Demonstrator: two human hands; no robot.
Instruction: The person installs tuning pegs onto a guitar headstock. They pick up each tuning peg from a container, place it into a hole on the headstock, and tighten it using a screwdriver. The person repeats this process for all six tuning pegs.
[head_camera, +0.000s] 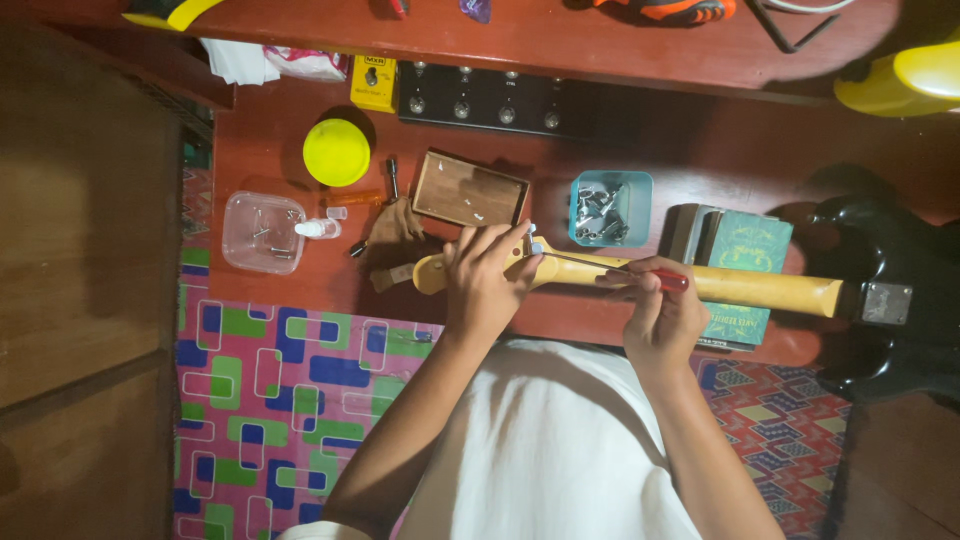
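Left hand (482, 280) clamps the yellow wooden guitar headstock (432, 272); right hand (655, 305) grips the red-handled screwdriver (610, 268). Keep the tip square.

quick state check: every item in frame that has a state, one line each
left hand: closed around the guitar headstock
right hand: gripping a screwdriver, tip at the headstock
guitar neck: lying flat, propped on green boxes
clear tub: open, a few small screws inside
blue tub: open, full of metal parts
wooden box: open, nearly empty
yellow round container: lid on
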